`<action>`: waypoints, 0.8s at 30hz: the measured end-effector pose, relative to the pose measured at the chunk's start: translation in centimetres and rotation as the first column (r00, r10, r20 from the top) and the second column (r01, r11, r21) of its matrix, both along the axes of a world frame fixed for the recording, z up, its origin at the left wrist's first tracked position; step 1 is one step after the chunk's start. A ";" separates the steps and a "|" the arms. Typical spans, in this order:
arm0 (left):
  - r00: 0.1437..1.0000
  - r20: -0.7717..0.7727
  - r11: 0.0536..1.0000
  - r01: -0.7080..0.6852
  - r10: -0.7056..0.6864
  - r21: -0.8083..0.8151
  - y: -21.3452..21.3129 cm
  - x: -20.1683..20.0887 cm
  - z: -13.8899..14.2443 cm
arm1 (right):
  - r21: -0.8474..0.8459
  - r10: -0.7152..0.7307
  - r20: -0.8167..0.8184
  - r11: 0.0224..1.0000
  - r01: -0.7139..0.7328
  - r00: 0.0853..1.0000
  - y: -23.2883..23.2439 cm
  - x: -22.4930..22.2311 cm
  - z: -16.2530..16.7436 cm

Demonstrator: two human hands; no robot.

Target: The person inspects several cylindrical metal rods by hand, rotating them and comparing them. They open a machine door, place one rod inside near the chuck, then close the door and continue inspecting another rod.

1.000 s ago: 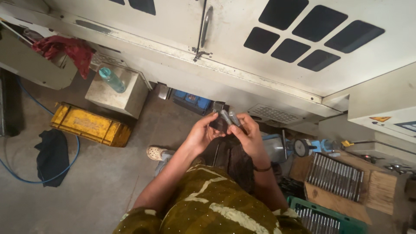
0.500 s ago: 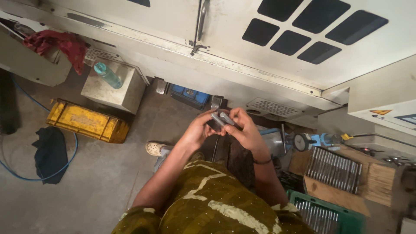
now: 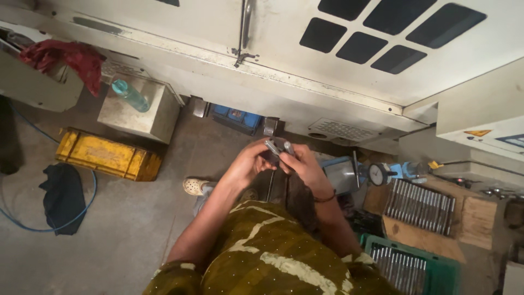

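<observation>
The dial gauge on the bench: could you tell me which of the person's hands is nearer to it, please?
Right. The right hand is just left of the dial gauge; the left hand lies farther left, beyond it.

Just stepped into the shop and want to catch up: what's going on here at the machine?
A person stands in front of a large white machine, seen from above. Both hands are raised together at chest height: the left hand and the right hand hold small grey metal pieces between the fingertips. To the person's right, rows of metal rods lie on a wooden board, with more in a green crate. A dial gauge stands nearby.
</observation>
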State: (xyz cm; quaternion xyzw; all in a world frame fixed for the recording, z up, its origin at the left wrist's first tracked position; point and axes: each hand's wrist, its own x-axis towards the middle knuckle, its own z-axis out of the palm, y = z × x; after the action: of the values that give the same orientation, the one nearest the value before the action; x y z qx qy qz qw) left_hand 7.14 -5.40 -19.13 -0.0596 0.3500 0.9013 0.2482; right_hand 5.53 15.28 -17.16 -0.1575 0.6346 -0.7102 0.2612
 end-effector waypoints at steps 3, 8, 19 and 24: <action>0.995 -0.068 0.997 0.075 -0.074 0.012 0.1 -0.2 0.3 | 0.052 -0.018 -0.090 0.998 0.022 0.996 0.3 0.5 -0.3; 0.977 -0.095 0.982 0.190 -0.189 0.001 1.3 -0.7 0.6 | 0.108 -0.092 -0.087 0.989 0.101 0.992 1.9 1.6 -0.7; 0.936 0.005 0.935 0.353 -0.353 -0.034 6.0 -3.1 0.5 | 0.235 -0.618 -0.011 0.763 0.603 0.786 8.0 5.6 0.3; 0.905 0.048 0.904 0.425 -0.423 -0.039 9.8 -3.6 0.1 | -0.025 -0.665 0.122 0.741 0.672 0.737 8.5 8.2 1.8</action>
State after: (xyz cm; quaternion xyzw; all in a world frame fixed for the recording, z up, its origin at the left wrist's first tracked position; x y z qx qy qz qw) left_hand 3.57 4.36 -19.07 -0.0052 0.3716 0.8157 0.4432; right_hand 13.70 23.81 -15.41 0.1095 0.6101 -0.7846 0.0167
